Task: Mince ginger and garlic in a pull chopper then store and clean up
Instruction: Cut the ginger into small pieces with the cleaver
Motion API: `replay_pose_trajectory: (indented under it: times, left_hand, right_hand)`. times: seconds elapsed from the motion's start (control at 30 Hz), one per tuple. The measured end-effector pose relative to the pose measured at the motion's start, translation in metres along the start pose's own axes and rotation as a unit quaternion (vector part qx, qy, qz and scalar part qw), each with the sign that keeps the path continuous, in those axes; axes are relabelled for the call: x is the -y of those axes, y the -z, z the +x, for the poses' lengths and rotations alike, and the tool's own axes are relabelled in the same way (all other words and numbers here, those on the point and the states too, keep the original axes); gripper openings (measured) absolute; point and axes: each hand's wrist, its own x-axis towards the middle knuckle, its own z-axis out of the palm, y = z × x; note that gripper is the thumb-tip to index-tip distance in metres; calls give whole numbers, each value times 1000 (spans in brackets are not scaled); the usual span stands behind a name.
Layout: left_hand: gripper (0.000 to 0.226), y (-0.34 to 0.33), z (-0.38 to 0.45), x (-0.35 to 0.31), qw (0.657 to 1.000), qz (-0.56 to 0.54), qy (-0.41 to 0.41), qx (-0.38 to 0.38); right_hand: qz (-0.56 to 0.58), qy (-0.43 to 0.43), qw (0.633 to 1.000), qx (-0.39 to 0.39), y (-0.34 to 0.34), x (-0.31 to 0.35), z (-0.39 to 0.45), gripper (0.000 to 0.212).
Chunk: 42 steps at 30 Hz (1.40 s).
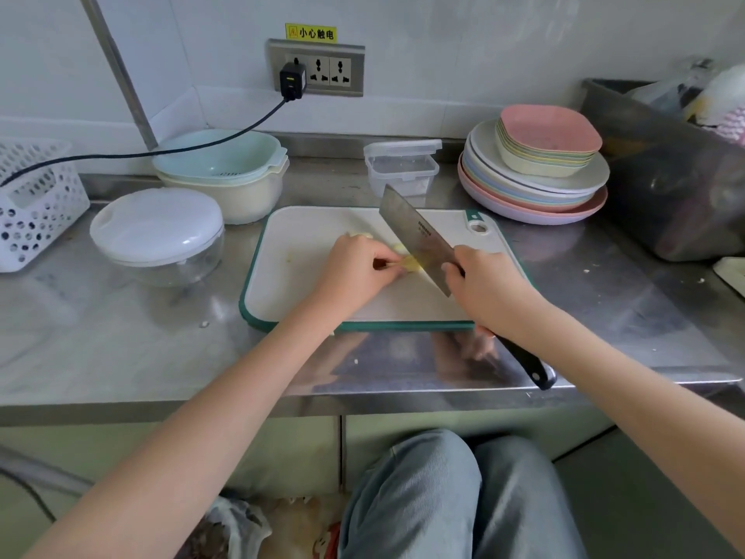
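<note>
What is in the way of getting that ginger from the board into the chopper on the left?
Its own lid: the pull chopper left of the cutting board is closed by its white lid. The steel counter between them looks bare. The left hand holds the ginger; the right hand grips the cleaver.

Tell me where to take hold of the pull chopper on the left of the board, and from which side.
Take the pull chopper by its clear bowl just under the white lid, one hand on each side, coming from the front edge of the counter. The domed lid looks smooth and offers little to pinch, stacked bowls crowd its back, and the white basket sits close on its left.
</note>
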Motion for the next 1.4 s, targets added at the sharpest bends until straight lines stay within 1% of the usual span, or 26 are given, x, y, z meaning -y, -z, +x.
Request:
replay_pose_trajectory:
  times: [0.17,0.3,0.4,0.5,0.6,0.63,0.67,0.7,0.73,0.8,0.83,0.93,1.0,1.1,1.23,1.4]
  left_hand:
    - [18,-1,3,2,1000,6,-4,19]
    - [18,-3,5,2,1000,24,-16,8]
    - [16,-5,5,3,998,53,-22,4]
    - [26,-8,7,9,997,66,-33,6]
    - [39,-11,8,12,997,70,-20,12]
    - [39,-10,7,11,997,71,-10,18]
    - [34,-7,6,9,997,67,-7,23]
    - [25,-5,6,9,998,48,-6,29]
    - [25,-1,4,7,999,8,8,34]
    - [40,8,1,6,993,-85,63,44]
    - [40,10,0,8,990,-110,79,37]
    - [25,13,-4,12,991,-110,73,-5]
    - [19,14,-6,11,993,-99,61,-15]
    - [16,10,-5,10,996,-74,47,-20]
    - [18,9,-5,12,995,-85,31,-31]
    - [12,7,-3,10,998,-49,14,-27]
  right_hand:
    - [-16,19,1000,8,2,4,12,21]
    - [-22,24,999,16,1,8,15,20]
    - [-32,17,999,36,7,1,8,19]
    - [-6,1,999,47,10,3,4,21]
    - [-2,7,999,51,10,14,19,21]
    - [13,1,998,62,12,16,22,21]
    - [26,-6,997,72,17,15,23,21]
    - [31,-13,996,78,23,12,21,21]
    - [34,-19,996,79,29,8,17,21]
    - [54,-26,996,65,40,1,8,22]
    - [66,-29,995,63,43,1,3,22]
    - [73,-19,995,60,41,6,-2,23]
    - [61,0,997,52,34,11,-2,23]
    - [51,17,998,42,23,15,1,25]
    - [45,9,998,37,9,18,2,25]
    - [30,4,999,37,4,21,4,23]
